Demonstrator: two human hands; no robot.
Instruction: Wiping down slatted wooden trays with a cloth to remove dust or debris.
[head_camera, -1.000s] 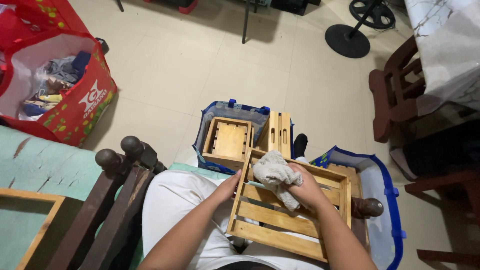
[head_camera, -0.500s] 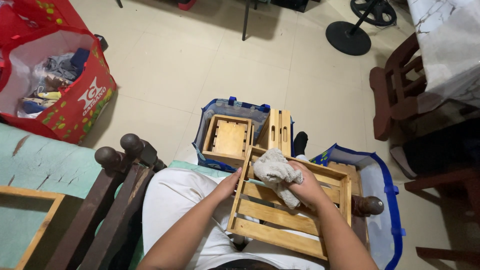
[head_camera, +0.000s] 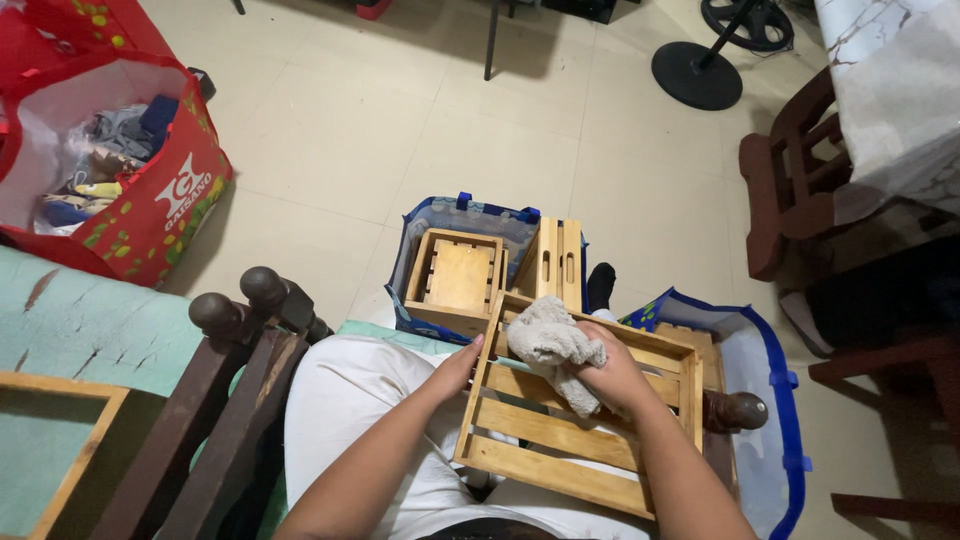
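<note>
Slatted wooden crate (head_camera: 575, 425) flat across the lap, long axis running left-to-right. Left hand (head_camera: 458, 368) clamped on its left rail. Right hand (head_camera: 612, 378) inside near the far edge, grip closed around a grey rag (head_camera: 553, 345) pressed onto the slats.

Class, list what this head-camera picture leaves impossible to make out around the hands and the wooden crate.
- Right hand fingertips: head view, buried in the grey cloth.
- Wooden crate underside: faces away.
- Left hand fingertips: behind the crate's side.
- Blue bag bottom: covered by the small wooden box.
</note>
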